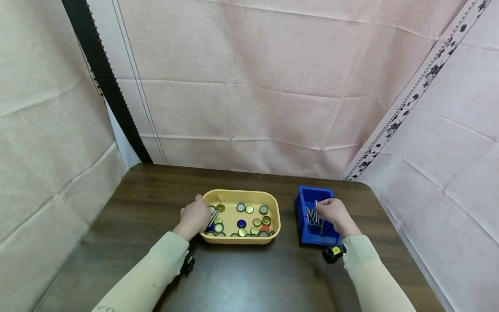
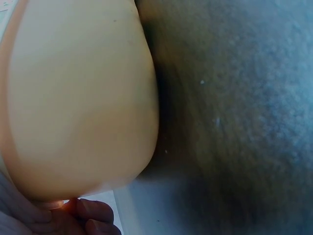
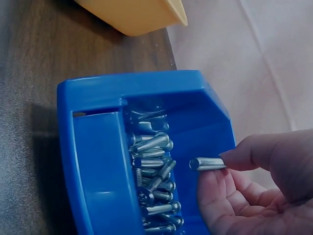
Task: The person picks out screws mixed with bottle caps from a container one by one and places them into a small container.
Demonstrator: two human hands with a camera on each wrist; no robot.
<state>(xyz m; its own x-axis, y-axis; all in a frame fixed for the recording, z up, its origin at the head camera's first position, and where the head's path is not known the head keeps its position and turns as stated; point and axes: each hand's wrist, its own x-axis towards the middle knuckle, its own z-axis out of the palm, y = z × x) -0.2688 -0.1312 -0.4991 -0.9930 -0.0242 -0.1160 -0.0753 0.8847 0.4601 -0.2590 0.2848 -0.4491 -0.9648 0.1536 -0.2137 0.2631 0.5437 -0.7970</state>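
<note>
A yellow tray (image 1: 231, 197) holds bottle caps (image 1: 241, 223) in several colours and some silver bolts (image 1: 212, 218) at its left end. My left hand (image 1: 195, 218) lies over the tray's left end and grips it there. Curled fingers (image 2: 95, 210) show by the tray's end in the left wrist view, partly hidden by the tray. To the right, a blue bin (image 1: 317, 239) contains a heap of silver bolts (image 3: 159, 181). Above that heap, my right hand (image 1: 334, 213) pinches one bolt (image 3: 208, 163) between thumb and fingers, its flat end pointing out.
Both containers stand on a dark wood-grain table (image 1: 249, 273), with a strip of tabletop between them. Pale cloth (image 1: 249, 108) hangs behind the table's back edge and along both sides. A black wrist camera (image 1: 332, 255) sits beside the blue bin's front corner.
</note>
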